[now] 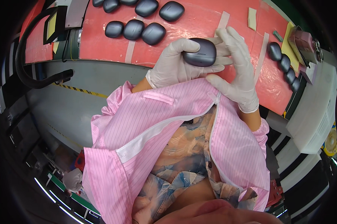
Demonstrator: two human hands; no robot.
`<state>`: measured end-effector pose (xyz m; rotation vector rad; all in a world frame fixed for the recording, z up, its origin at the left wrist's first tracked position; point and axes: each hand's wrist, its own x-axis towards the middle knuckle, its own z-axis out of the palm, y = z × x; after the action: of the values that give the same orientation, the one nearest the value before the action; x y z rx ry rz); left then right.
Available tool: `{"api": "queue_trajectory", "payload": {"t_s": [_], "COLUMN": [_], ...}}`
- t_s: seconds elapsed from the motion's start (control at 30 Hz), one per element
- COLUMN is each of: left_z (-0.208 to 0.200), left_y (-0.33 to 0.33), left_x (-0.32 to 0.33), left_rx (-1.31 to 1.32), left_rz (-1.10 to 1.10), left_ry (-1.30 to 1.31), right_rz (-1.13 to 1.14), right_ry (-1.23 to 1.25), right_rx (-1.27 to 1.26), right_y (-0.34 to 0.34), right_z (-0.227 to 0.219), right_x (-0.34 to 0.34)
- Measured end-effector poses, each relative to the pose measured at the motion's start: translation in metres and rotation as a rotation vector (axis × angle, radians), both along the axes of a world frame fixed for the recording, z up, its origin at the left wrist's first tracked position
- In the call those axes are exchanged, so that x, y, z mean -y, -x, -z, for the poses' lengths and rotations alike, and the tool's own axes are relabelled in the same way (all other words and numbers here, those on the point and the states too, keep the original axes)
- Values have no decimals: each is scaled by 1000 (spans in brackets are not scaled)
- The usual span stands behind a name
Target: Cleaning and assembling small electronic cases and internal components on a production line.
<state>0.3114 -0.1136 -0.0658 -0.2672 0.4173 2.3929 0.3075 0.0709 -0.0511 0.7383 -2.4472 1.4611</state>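
Note:
A dark grey, glossy rounded case (199,56), which looks like an earbud charging case, rests in my white-gloved left hand (168,63). The thumb lies over its left end, and the fingers stretch beneath it, showing past its right side. My right hand (240,71), gloved too, is raised just to the right of the case, its fingers extended and its thumb apart. Nothing shows in that hand. Both hands are above the near edge of a red-covered table (101,48).
Several similar cases (134,30) sit in rows at the back left; others (284,62) form a line at the right. Beside those are a yellow pad (289,46) and a pinkish container (305,40). A black flexible hose (20,56) curves at left. Another person (72,180) is at lower left.

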Motion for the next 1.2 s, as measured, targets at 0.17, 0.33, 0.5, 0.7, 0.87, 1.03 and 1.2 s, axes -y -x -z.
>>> {"api": "queue_trajectory", "payload": {"t_s": [0.17,0.33,0.5,0.7,0.87,1.03,1.2], "left_z": [-1,-3,9,8,6,4,22], "left_y": [0,-3,1,2,5,3,0], "left_x": [2,3,4,-3,-5,-9,-4], "left_rx": [69,-66,-148,34,81,108,122], "left_rz": [58,80,143,16,-163,-219,-86], "left_ry": [-35,97,90,10,108,223,-241], "right_rz": [-110,-86,-55,-48,332,296,139], "right_ry": [-114,-118,-49,58,-473,-34,-233], "right_rx": [-26,27,2,86,-96,-10,-304], "right_y": [3,-2,-3,-3,5,-5,-10], "right_z": [10,5,11,18,46,30,18], "right_x": [-1,-3,2,-6,-27,-3,14]}}
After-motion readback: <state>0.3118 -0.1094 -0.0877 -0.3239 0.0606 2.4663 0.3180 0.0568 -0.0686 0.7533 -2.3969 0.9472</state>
